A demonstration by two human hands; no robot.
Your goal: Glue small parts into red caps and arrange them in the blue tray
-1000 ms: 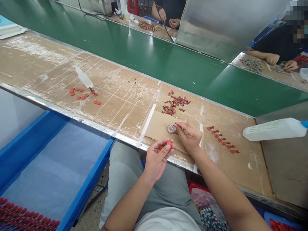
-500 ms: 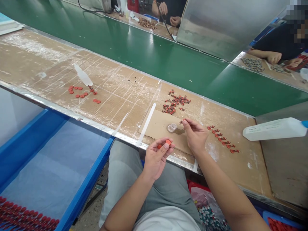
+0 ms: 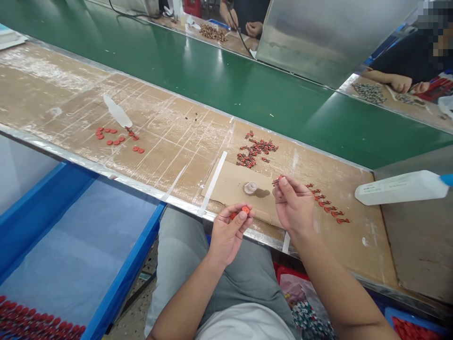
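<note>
R hand [image 3: 293,205] over cardboard sheet [image 3: 226,186], fingers [image 3: 284,181] pinching small red leaded part [image 3: 277,180], long axis roughly horiz., tip pointing L twd clear cup [image 3: 250,188]. L hand [image 3: 229,233] curled tight on red discs [image 3: 245,209]. White bottle [image 3: 396,189] label unreadable.

My left hand [image 3: 228,234] pinches red discs [image 3: 245,209] between thumb and fingers. My right hand [image 3: 293,206] holds up a tiny red part [image 3: 277,180] at the fingertips, just beside a clear cup [image 3: 250,188] standing on cardboard.

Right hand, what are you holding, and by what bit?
The right hand pinches a tiny red part between thumb and forefinger; which bit is unclear.
</note>
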